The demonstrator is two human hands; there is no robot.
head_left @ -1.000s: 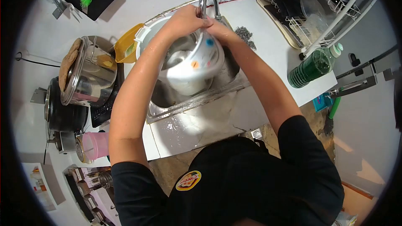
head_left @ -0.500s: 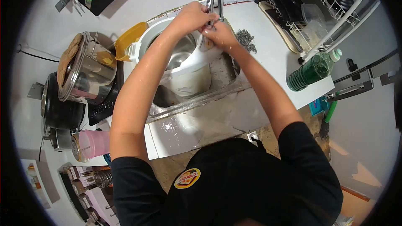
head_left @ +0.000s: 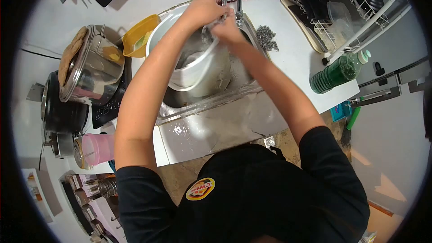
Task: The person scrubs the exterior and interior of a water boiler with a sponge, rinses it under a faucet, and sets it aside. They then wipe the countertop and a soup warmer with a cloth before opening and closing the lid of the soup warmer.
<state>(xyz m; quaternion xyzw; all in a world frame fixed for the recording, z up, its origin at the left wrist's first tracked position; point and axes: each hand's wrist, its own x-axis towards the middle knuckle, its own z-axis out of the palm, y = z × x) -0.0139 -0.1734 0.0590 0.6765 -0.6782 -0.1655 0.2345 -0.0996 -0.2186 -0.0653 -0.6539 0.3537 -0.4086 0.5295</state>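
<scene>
A white, bucket-like pot [head_left: 209, 74] with a grey inside stands in the metal sink [head_left: 180, 116]. Above its rim, my left hand [head_left: 205, 11] is curled at the mouth of the chrome tap [head_left: 239, 0]; what its fingers close on is hidden. My right hand [head_left: 228, 29] is just below and to the right, close against the left and smeared by motion, so its fingers do not show clearly. Clear water splashes beneath the hands into the pot.
Left of the sink are a yellow basin [head_left: 137, 36] and a steel pot [head_left: 101, 69]. Steel wool [head_left: 266, 37] lies on the right counter, near a bottle of green liquid [head_left: 335, 74] and a dish rack [head_left: 355, 0]. A pink container [head_left: 99, 147] stands at lower left.
The white pot's position under my arms has shifted, and its rim tilts differently. My right hand has moved slightly left and up and is now blurred. Water now splashes below the hands.
</scene>
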